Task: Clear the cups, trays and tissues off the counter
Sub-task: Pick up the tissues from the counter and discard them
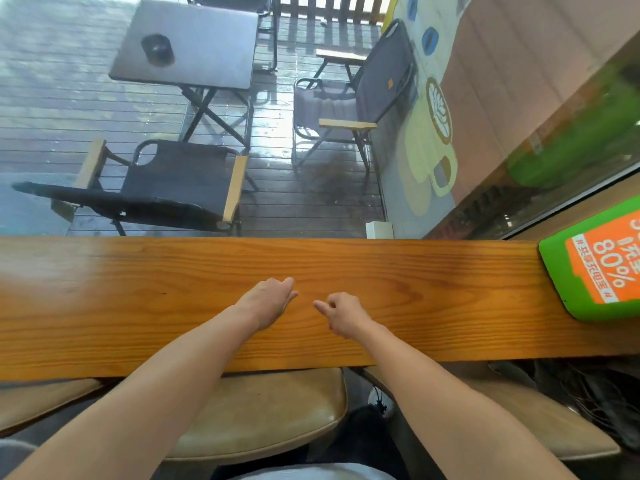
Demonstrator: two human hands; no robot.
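A long wooden counter [138, 306] runs across the view in front of a window. Both my arms reach over its middle. My left hand [268, 303] hovers flat above the wood, fingers together and pointing right, holding nothing. My right hand [341, 317] is close beside it with the fingers curled in and the forefinger stretched toward the left hand; nothing is in it. A small gap separates the two hands. No cups, trays or tissues show on the stretch of counter in view.
A green and orange box [595, 265] with "80%" printed on it sits at the counter's right end. Tan padded stools [263, 417] stand under the near edge. Through the glass are a wet deck, folding chairs [166, 188] and a dark table [187, 43].
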